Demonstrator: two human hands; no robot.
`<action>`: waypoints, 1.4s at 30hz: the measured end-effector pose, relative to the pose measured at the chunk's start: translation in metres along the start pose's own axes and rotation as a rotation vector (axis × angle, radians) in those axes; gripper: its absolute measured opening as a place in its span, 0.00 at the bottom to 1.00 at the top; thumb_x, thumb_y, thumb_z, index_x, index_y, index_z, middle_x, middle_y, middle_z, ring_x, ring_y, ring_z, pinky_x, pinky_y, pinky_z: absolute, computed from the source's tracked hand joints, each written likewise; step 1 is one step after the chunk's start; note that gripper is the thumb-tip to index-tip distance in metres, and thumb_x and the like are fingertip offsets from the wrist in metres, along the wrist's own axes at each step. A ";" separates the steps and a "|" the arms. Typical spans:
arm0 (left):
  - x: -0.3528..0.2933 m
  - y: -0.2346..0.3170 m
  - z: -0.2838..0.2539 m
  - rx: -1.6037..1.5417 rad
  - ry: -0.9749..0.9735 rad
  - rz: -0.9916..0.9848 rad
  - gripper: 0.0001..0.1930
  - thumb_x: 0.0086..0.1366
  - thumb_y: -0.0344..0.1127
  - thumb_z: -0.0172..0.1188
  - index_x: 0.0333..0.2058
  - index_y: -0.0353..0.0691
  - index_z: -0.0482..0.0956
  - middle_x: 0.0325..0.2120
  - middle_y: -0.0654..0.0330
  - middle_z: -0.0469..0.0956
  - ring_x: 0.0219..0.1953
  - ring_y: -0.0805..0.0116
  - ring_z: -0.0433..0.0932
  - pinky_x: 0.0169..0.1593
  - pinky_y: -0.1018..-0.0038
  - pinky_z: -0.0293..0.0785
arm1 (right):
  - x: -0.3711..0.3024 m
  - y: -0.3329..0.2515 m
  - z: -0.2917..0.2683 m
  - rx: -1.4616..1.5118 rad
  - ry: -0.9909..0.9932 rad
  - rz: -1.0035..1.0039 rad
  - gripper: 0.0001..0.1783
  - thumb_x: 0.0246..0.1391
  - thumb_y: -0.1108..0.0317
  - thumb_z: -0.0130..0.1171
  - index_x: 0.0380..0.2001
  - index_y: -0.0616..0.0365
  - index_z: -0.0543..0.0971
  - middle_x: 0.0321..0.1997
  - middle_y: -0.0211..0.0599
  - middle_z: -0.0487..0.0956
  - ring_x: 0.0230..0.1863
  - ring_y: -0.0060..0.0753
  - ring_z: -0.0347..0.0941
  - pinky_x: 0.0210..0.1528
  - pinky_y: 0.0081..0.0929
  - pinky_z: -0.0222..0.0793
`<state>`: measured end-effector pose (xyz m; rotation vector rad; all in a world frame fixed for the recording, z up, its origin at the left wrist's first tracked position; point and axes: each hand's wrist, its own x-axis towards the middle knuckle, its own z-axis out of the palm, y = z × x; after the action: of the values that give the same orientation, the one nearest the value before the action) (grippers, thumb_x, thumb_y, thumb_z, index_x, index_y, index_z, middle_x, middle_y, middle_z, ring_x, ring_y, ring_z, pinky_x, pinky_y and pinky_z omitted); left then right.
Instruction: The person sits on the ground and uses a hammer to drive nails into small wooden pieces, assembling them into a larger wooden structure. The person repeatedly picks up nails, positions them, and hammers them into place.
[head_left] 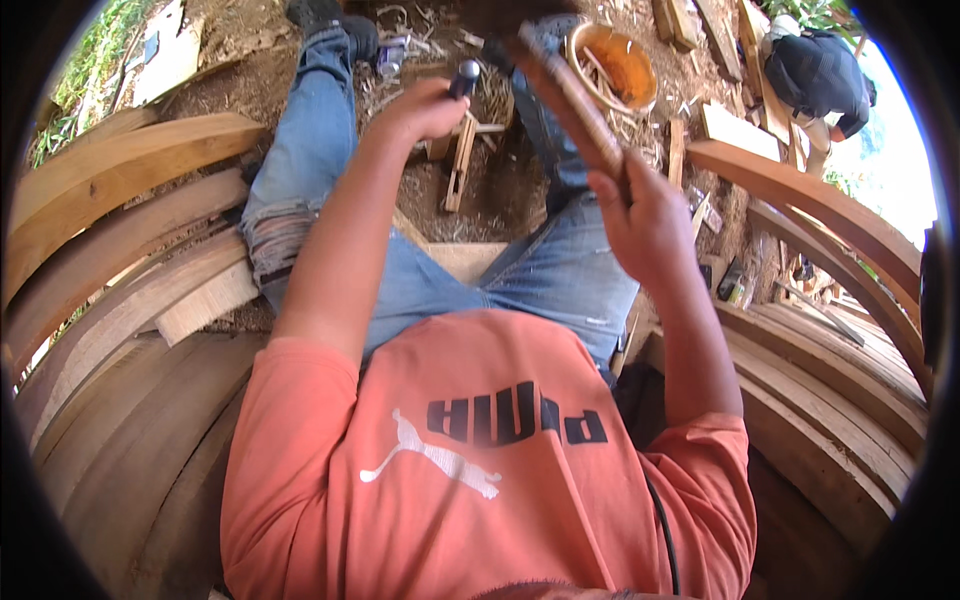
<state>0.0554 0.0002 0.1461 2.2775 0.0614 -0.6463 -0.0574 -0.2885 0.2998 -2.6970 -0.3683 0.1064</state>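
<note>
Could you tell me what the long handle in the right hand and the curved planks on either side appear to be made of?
The long handle in the right hand looks like bare, worn wood: brown, matte, streaked along its length. The curved planks look like sawn, unfinished timber, with pale grain lines and rough edges. The dark knob in the left hand has a sheen; metal or plastic, I cannot tell.

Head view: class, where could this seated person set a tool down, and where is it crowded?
Bare room: the curved planks beside the left thigh, and the planks by the right arm. Crowded: the ground past the knees, littered with wood scraps around the orange basin. Both hands are occupied: left hand, right hand.
</note>
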 end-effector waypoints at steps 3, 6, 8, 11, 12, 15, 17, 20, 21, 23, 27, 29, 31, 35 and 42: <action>0.014 -0.016 0.005 0.012 0.027 0.029 0.22 0.79 0.51 0.55 0.47 0.35 0.85 0.45 0.43 0.88 0.47 0.45 0.86 0.53 0.52 0.76 | 0.003 -0.015 -0.007 0.195 0.085 -0.043 0.18 0.73 0.54 0.64 0.51 0.60 0.78 0.32 0.57 0.84 0.36 0.68 0.83 0.38 0.56 0.75; 0.015 -0.005 0.008 0.093 -0.015 0.008 0.22 0.78 0.51 0.56 0.49 0.35 0.85 0.47 0.42 0.87 0.50 0.45 0.86 0.55 0.53 0.77 | -0.005 -0.001 0.009 -0.106 -0.107 0.024 0.18 0.74 0.53 0.63 0.47 0.59 0.76 0.31 0.55 0.83 0.36 0.66 0.83 0.39 0.56 0.76; 0.016 -0.005 0.003 0.049 0.033 0.026 0.23 0.78 0.52 0.56 0.48 0.36 0.85 0.48 0.42 0.87 0.52 0.46 0.86 0.55 0.53 0.77 | -0.003 0.005 0.008 -0.090 -0.097 0.027 0.19 0.74 0.52 0.63 0.43 0.58 0.75 0.29 0.54 0.83 0.34 0.64 0.84 0.37 0.56 0.76; 0.019 -0.019 0.006 0.035 -0.013 -0.003 0.23 0.77 0.52 0.55 0.45 0.36 0.85 0.43 0.44 0.89 0.48 0.47 0.86 0.53 0.54 0.77 | 0.001 -0.009 -0.010 0.092 0.062 -0.029 0.19 0.74 0.52 0.63 0.45 0.59 0.76 0.29 0.53 0.82 0.32 0.64 0.83 0.35 0.54 0.75; 0.023 -0.014 0.000 0.048 -0.008 0.011 0.23 0.77 0.53 0.56 0.44 0.36 0.86 0.40 0.47 0.89 0.45 0.47 0.86 0.51 0.54 0.76 | 0.006 -0.014 -0.013 0.170 0.171 -0.096 0.19 0.74 0.52 0.63 0.47 0.60 0.76 0.29 0.54 0.83 0.32 0.65 0.83 0.35 0.54 0.75; 0.026 -0.014 0.014 0.066 0.012 0.019 0.22 0.76 0.52 0.56 0.47 0.37 0.87 0.46 0.42 0.88 0.50 0.47 0.86 0.56 0.53 0.78 | -0.003 0.006 0.012 0.073 0.041 -0.017 0.19 0.74 0.51 0.63 0.48 0.58 0.75 0.31 0.55 0.84 0.36 0.66 0.84 0.38 0.59 0.75; 0.034 -0.010 0.013 0.163 -0.056 -0.010 0.21 0.76 0.49 0.59 0.56 0.41 0.88 0.54 0.43 0.88 0.56 0.44 0.87 0.57 0.54 0.81 | -0.003 0.017 0.012 -0.140 -0.200 0.006 0.19 0.74 0.50 0.63 0.48 0.56 0.74 0.33 0.55 0.85 0.37 0.67 0.84 0.40 0.61 0.76; 0.034 -0.029 0.043 0.159 0.217 0.124 0.20 0.78 0.49 0.60 0.56 0.43 0.88 0.54 0.43 0.87 0.57 0.45 0.86 0.57 0.53 0.81 | -0.002 0.010 0.005 -0.104 -0.208 -0.022 0.18 0.73 0.51 0.63 0.48 0.55 0.76 0.33 0.55 0.85 0.38 0.66 0.84 0.41 0.59 0.76; 0.023 -0.023 0.042 0.045 0.137 0.075 0.20 0.77 0.51 0.61 0.54 0.43 0.88 0.52 0.43 0.88 0.55 0.44 0.87 0.56 0.53 0.81 | -0.013 0.005 0.005 -0.053 -0.189 -0.019 0.17 0.73 0.52 0.63 0.48 0.55 0.76 0.33 0.55 0.85 0.38 0.66 0.84 0.41 0.59 0.76; 0.006 -0.012 0.033 -0.143 0.080 0.018 0.22 0.77 0.54 0.62 0.49 0.40 0.89 0.47 0.43 0.89 0.52 0.42 0.88 0.55 0.54 0.80 | -0.017 -0.005 0.001 0.088 -0.064 0.007 0.17 0.73 0.53 0.64 0.49 0.56 0.78 0.34 0.55 0.85 0.39 0.66 0.84 0.41 0.58 0.75; -0.005 -0.012 0.036 -0.099 0.071 0.064 0.26 0.79 0.61 0.57 0.48 0.43 0.89 0.46 0.51 0.91 0.51 0.50 0.89 0.56 0.57 0.80 | -0.024 0.016 0.023 0.438 0.023 0.167 0.18 0.76 0.55 0.62 0.51 0.61 0.78 0.31 0.49 0.83 0.32 0.53 0.82 0.38 0.50 0.75; -0.010 -0.003 0.029 0.020 0.109 0.029 0.26 0.79 0.61 0.58 0.48 0.43 0.89 0.45 0.52 0.91 0.51 0.50 0.88 0.56 0.57 0.80 | -0.033 0.031 0.041 0.597 -0.025 0.323 0.20 0.78 0.54 0.60 0.50 0.65 0.77 0.28 0.40 0.80 0.28 0.35 0.78 0.33 0.43 0.74; -0.007 -0.005 0.024 0.115 0.146 0.030 0.26 0.79 0.60 0.61 0.49 0.41 0.88 0.42 0.54 0.91 0.44 0.57 0.89 0.51 0.61 0.82 | -0.033 0.042 0.058 0.705 -0.136 0.484 0.21 0.79 0.54 0.59 0.49 0.66 0.77 0.28 0.38 0.79 0.26 0.31 0.77 0.31 0.40 0.73; 0.019 -0.034 0.027 -0.148 0.098 -0.040 0.29 0.77 0.64 0.62 0.46 0.40 0.90 0.32 0.53 0.88 0.34 0.56 0.88 0.44 0.60 0.82 | -0.039 0.057 0.105 0.657 -0.352 0.598 0.20 0.80 0.53 0.57 0.48 0.64 0.78 0.27 0.34 0.78 0.22 0.26 0.74 0.27 0.37 0.71; 0.027 -0.049 0.026 -0.188 0.117 -0.052 0.25 0.79 0.57 0.60 0.47 0.37 0.87 0.34 0.51 0.89 0.37 0.57 0.90 0.47 0.61 0.82 | -0.028 0.039 0.152 0.446 -0.488 0.437 0.24 0.78 0.49 0.56 0.46 0.65 0.79 0.38 0.65 0.85 0.45 0.71 0.82 0.49 0.59 0.74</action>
<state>0.0563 0.0136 0.0858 2.1357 0.2292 -0.5105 -0.0948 -0.2710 0.1461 -2.2345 0.1109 0.8708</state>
